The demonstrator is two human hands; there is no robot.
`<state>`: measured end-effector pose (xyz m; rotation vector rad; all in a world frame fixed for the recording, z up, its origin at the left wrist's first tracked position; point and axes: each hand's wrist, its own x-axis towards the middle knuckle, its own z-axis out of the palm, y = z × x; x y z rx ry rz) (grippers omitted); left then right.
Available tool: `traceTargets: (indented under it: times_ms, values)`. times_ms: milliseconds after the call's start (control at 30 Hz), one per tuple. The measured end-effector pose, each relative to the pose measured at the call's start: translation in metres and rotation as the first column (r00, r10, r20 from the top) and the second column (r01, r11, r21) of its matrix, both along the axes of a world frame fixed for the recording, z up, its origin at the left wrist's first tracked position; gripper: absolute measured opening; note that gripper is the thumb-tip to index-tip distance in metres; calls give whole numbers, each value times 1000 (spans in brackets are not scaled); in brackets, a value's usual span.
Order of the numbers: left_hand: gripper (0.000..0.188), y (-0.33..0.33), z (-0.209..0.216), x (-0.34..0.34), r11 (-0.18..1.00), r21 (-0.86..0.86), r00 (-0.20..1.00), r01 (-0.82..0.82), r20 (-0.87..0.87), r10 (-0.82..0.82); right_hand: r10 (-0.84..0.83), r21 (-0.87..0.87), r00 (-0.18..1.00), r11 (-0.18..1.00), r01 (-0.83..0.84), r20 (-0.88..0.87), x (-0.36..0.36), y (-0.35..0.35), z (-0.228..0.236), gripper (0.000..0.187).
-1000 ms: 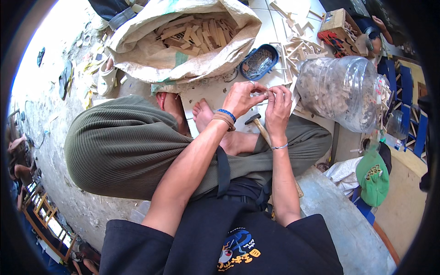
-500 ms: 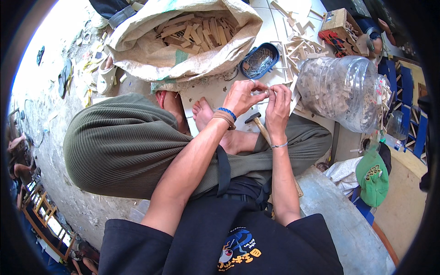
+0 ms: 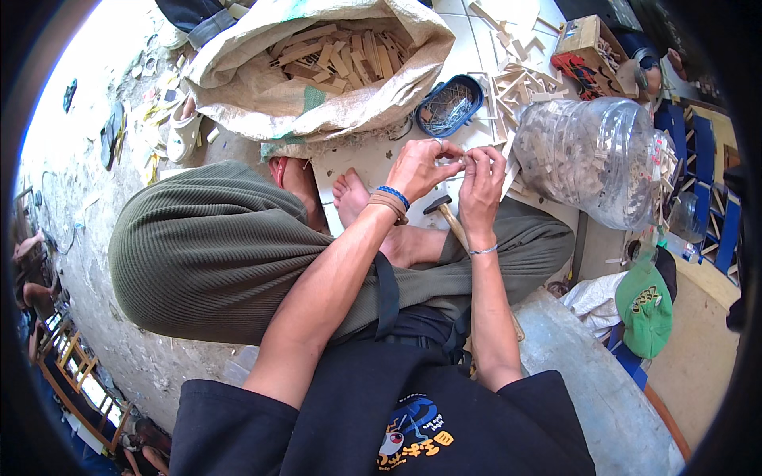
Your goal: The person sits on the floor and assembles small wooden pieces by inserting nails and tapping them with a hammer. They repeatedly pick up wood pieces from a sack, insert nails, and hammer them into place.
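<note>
My left hand (image 3: 424, 168) and my right hand (image 3: 481, 189) meet fingertip to fingertip above the white tiles, just past my bare foot. Both are closed in a pinch on something small and pale that the fingers mostly hide; I cannot make out its kind. A hammer (image 3: 454, 220) with a dark head and wooden handle lies across my right leg, partly behind my right wrist and forearm. Just beyond the hands sits a blue oval container (image 3: 449, 105) filled with thin nails.
An open woven sack (image 3: 238, 95) of small wooden pieces (image 3: 349, 59) stands ahead. Wood pieces joined at angles (image 3: 516, 83) scatter at the far right, beside a large clear plastic bottle (image 3: 591, 155) on its side. A wooden box (image 3: 589, 44) and green cap (image 3: 644, 305) are farther right.
Almost nothing differs. My fingertips have shifted very slightly while staying pinched together in the same place.
</note>
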<state>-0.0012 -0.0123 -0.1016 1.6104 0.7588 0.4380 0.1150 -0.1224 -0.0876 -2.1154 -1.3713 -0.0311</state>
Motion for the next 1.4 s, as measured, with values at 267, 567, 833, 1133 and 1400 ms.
traceTargets:
  times_ms: [267, 567, 833, 1133, 1400]
  values:
    - [28, -1, -5, 1, 995, 102, 1000, -10, 26, 7, 164, -74, 971, 985, -153, 171, 7, -1, -1, 26]
    - [28, 0, -5, 1, 997, 63, 995, -39, 96, 33, 157, -160, 986, 976, -146, 55, 12, 2, 19, 14]
    - [32, 0, -3, 0, 998, 55, 998, -29, 55, 26, -178, -166, 872, 980, 113, -455, 27, 0, 14, 35]
    - [35, -3, -9, -3, 987, 163, 997, 14, 76, -27, -199, -213, 548, 976, 40, -813, 33, -3, 0, 39]
    - [30, -2, -13, -3, 985, 173, 996, 12, 82, -27, -175, -192, 554, 981, 27, -814, 33, -1, 3, 40]
